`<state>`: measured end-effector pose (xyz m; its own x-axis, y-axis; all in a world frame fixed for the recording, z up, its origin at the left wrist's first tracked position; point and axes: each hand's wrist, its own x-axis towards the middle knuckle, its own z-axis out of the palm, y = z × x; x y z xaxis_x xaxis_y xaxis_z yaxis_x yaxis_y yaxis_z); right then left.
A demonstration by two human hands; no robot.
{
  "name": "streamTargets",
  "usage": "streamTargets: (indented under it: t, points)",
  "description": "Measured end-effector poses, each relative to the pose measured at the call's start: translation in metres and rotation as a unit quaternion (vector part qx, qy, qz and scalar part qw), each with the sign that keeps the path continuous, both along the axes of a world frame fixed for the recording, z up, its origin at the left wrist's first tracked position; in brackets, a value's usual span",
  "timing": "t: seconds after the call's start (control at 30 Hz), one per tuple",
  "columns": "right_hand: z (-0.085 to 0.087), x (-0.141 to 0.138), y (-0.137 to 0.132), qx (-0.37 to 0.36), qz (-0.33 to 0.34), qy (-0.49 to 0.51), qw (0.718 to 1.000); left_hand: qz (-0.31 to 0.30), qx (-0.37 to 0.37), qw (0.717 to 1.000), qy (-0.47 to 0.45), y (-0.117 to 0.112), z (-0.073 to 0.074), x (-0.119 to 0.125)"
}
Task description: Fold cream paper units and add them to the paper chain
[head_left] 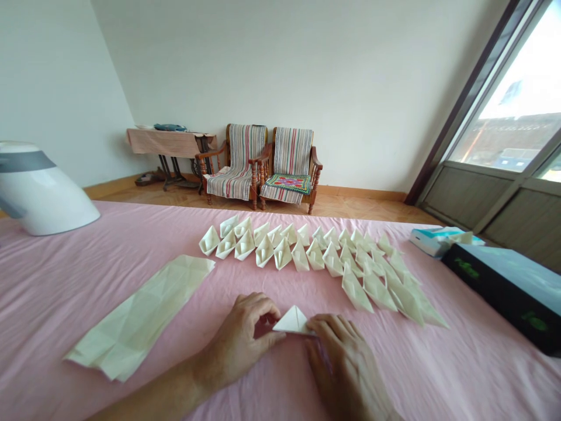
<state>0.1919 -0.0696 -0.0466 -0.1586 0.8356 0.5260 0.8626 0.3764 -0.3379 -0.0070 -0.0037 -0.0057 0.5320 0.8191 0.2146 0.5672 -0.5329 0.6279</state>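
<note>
A small folded paper triangle lies low over the pink cloth between my two hands. My left hand pinches its left corner between thumb and fingers. At the right corner, the fingers of my right hand rest over the paper and close on it, the thumb curled below. Behind the triangle stand several rows of folded paper boats, pale cream and pointed. Left of my left hand lies a long stack of creased paper sheets.
A pink cloth covers the table. A white kettle-like vessel stands at the left. A black box and a blue-and-white box sit at the right. Beyond the table are two wooden armchairs and a cloth-covered stand.
</note>
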Motion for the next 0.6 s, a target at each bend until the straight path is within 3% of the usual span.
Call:
streamTargets:
  t: [0.2,0.37,0.6]
  points:
    - [0.007,-0.013,0.002,-0.04,0.045,0.143,0.988,0.025,-0.03,0.998,-0.041,-0.003,0.0,0.004]
    - [0.01,-0.017,0.001,-0.068,0.09,0.179,0.977,0.017,-0.056,0.996,-0.061,-0.003,0.0,0.005]
    - [0.004,-0.015,0.005,-0.099,0.019,0.195,0.976,0.01,-0.068,0.996,-0.065,-0.002,-0.002,0.006]
